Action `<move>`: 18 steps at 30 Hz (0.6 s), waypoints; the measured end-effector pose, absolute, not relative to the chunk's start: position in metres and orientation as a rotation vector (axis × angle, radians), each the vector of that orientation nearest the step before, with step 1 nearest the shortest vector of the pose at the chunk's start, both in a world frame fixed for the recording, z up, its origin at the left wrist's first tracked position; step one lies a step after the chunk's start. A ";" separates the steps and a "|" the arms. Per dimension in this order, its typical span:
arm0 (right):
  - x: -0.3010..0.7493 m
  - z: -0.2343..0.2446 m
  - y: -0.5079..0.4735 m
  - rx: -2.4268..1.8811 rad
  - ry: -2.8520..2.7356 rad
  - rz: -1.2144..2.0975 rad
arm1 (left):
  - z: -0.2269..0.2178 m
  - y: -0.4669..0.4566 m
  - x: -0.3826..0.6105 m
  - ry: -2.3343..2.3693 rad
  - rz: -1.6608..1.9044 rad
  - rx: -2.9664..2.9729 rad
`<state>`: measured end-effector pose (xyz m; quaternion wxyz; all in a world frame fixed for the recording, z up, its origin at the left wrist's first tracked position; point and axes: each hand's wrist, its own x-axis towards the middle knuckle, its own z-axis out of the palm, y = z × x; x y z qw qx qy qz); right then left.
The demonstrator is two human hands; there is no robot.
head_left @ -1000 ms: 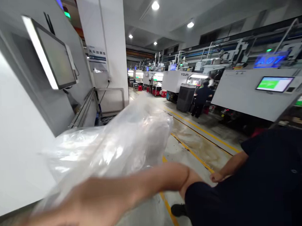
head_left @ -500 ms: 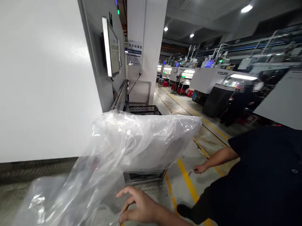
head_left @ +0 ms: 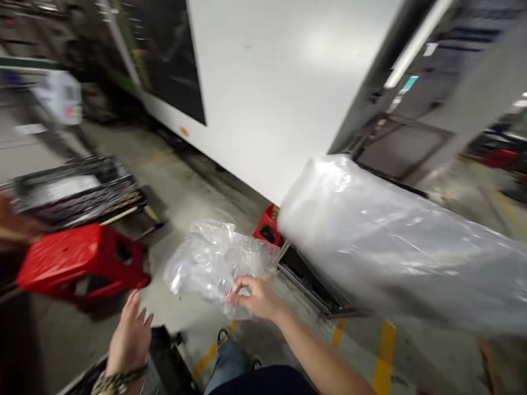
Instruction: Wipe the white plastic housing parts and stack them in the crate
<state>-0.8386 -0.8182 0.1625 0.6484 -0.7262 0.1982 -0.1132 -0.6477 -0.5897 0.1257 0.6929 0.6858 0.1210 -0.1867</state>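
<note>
My right hand (head_left: pixel 255 298) is closed in a pinch on a crumpled clear plastic bag (head_left: pixel 209 261), which spreads out above the floor in front of me. Some of its edge is blurred against the concrete. My left hand (head_left: pixel 132 334), with a braided bracelet at the wrist, is held out empty, its fingers apart. It is closest to a red plastic stool (head_left: pixel 69 258). Off to the right, a large sheet of translucent plastic (head_left: pixel 392 244) drapes over a metal-framed cart (head_left: pixel 311 280), hiding most of it.
A big white machine panel (head_left: pixel 275 63) rises ahead. Another person's hand (head_left: pixel 6 217) shows at the left edge. Dark crates (head_left: pixel 75 191) stand on a low rack behind the stool. A red container (head_left: pixel 269 225) sits by the cart. Yellow lines (head_left: pixel 384 355) mark the floor.
My view has swung left and down, bringing my left hand, the red stool and the crates into sight. The draped cart now lies to the right, and a bunched bag is in my right hand.
</note>
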 end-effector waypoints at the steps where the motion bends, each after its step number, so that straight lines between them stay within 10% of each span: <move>1: -0.835 0.163 -0.815 -1.635 0.430 -0.250 | 0.122 -0.578 -0.668 0.283 -0.382 1.517; 18: -0.902 0.166 -0.649 -1.779 0.108 -0.131 | 0.136 -0.501 -0.887 -0.088 -0.398 1.717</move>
